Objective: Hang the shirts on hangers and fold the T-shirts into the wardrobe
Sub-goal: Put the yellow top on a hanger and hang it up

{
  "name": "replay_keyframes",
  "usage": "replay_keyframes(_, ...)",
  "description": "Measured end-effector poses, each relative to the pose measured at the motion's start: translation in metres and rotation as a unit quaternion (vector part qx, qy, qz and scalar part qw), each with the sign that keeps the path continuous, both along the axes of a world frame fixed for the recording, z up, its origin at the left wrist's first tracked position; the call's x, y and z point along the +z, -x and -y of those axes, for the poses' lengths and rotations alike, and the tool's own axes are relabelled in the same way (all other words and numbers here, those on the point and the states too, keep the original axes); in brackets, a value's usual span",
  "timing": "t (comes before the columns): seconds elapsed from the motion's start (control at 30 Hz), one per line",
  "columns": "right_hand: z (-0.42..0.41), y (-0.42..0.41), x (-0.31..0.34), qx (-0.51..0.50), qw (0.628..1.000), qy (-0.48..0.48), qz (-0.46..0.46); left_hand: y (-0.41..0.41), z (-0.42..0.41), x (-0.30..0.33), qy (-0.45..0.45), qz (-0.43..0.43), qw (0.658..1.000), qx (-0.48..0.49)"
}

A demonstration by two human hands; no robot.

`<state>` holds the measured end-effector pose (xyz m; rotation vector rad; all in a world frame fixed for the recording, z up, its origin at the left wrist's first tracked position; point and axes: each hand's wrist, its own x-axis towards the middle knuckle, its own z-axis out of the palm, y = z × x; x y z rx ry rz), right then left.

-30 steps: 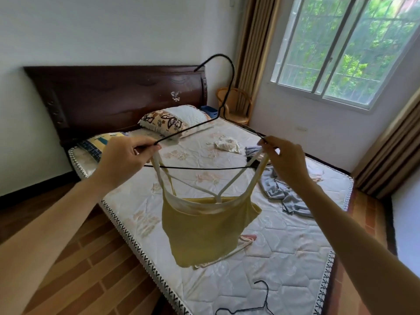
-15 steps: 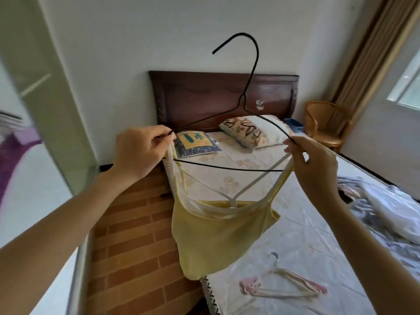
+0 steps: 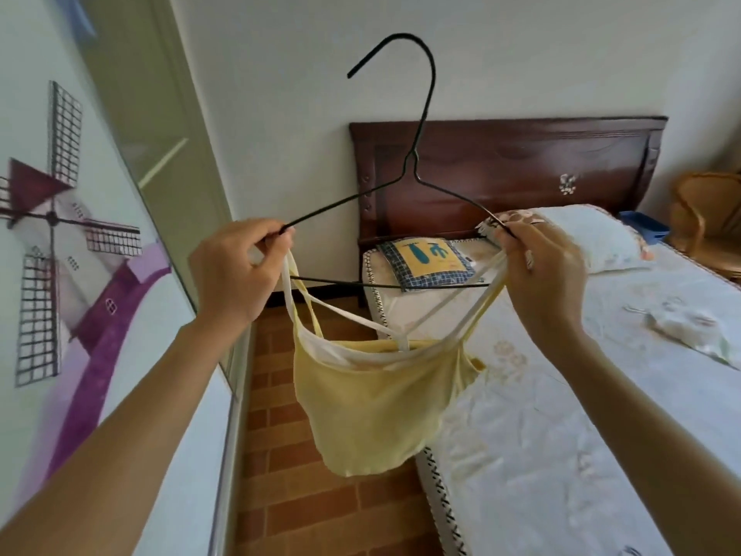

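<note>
Yellow camisole hangs between hands | left hand, right hand pinch black hanger ends

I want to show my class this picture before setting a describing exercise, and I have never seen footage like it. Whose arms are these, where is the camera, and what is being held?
There is no machine: a person wears a camera on the head, looking forward and down at their own arms. The left hand and right hand each pinch one end of a black wire hanger, with the straps of a yellow camisole hanging from it. To the right is a bed with a patchwork pillow and a dark wooden headboard. On the left is a panel showing a windmill picture.
</note>
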<state>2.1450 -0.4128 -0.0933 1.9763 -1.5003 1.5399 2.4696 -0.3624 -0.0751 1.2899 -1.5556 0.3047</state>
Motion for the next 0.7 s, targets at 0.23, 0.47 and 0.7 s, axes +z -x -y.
replay_keyframes(0.23, 0.076, -0.062, 0.003, 0.002, 1.000, 0.021, -0.006, -0.059, 0.073, 0.011, -0.002, -0.037, 0.999, 0.023)
replay_keyframes(0.47, 0.170, -0.096, -0.003, 0.049, 0.999, -0.011, 0.001, -0.088, 0.149, 0.006, -0.001, -0.031, 0.998, 0.053)
replay_keyframes(0.7, 0.300, -0.138, 0.003, 0.104, 0.994, -0.007, 0.009, -0.120, 0.247, 0.012, 0.012, -0.021, 0.992, 0.122)
